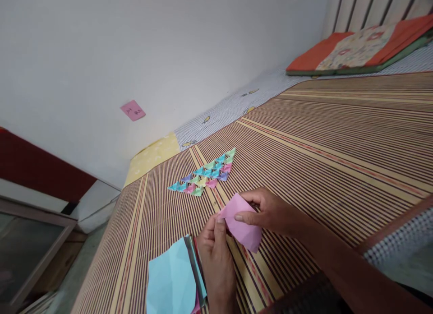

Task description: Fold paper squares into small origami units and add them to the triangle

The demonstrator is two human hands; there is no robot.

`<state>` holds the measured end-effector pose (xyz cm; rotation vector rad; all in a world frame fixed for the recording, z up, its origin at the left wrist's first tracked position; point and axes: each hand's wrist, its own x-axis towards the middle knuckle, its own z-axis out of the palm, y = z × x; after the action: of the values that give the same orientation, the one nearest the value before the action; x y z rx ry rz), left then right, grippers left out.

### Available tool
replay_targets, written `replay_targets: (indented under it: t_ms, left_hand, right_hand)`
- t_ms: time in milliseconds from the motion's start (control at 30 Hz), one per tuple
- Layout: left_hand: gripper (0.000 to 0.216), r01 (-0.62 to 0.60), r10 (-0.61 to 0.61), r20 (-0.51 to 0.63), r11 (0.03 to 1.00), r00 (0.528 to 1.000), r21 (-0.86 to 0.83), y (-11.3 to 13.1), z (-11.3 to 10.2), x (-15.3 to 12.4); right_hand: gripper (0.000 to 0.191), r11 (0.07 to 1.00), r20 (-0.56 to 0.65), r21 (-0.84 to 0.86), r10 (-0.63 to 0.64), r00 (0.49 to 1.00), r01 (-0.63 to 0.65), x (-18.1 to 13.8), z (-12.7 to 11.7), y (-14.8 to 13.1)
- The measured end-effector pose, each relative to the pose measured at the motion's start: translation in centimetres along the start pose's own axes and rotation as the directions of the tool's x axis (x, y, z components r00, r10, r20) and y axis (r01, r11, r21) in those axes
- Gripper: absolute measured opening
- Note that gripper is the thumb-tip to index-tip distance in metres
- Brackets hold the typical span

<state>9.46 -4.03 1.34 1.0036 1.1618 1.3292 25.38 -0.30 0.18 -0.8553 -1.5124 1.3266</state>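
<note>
A pink sheet of paper (244, 226), partly folded, is held up between my two hands over the striped mat. My left hand (218, 255) pinches its left corner between thumb and fingers. On the other side, my right hand (265, 210) grips the sheet, thumb on the near face and fingers behind it. Beside my left wrist lies a stack of coloured paper (172, 275), light blue on top. Beyond my hands, several small folded paper pieces (206, 173) in blue, green, pink, yellow and purple sit in slanting rows.
The striped mat (321, 138) covers the bed, with a patterned sheet (216, 117) along the wall. Folded orange and floral bedding (358, 50) lies at the far right. A pink note (133, 110) is stuck on the wall. At the lower left stands a framed glass panel (30, 242).
</note>
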Motion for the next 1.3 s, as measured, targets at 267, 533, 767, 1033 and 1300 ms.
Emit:
replay_targets:
  t_ms: [267, 533, 767, 1033, 1300]
  left_hand:
    - [0.024, -0.042, 0.043, -0.042, 0.999, 0.998, 0.02, -0.74, -0.51, -0.02]
    - [0.023, 0.025, -0.024, 0.074, 1.0, 0.997, -0.006, -0.72, -0.53, 0.2]
    - [0.026, 0.011, -0.012, 0.042, 1.0, 0.999, 0.017, -0.13, -0.14, 0.08]
    - [0.029, 0.018, -0.019, 0.024, 0.999, 1.0, 0.027, -0.13, -0.13, 0.02]
    - [0.028, 0.0, -0.001, 0.026, 1.0, 1.0, 0.027, -0.2, -0.07, -0.22]
  right_hand:
    - [0.015, 0.999, -0.021, -0.017, 0.027, 0.999, -0.027, -0.08, -0.01, -0.45]
    - [0.015, 0.998, -0.021, -0.045, 0.041, 0.999, -0.042, -0.14, -0.02, -0.82]
    - [0.022, 0.999, 0.005, -0.038, 0.02, 1.0, -0.02, -0.18, -0.17, -0.56]
    - [0.024, 1.0, 0.045, -0.025, 0.011, 0.999, -0.009, -0.17, -0.35, -0.71]
    - [0.025, 0.991, 0.035, -0.132, -0.011, 0.999, 0.015, -0.31, -0.38, -0.82]
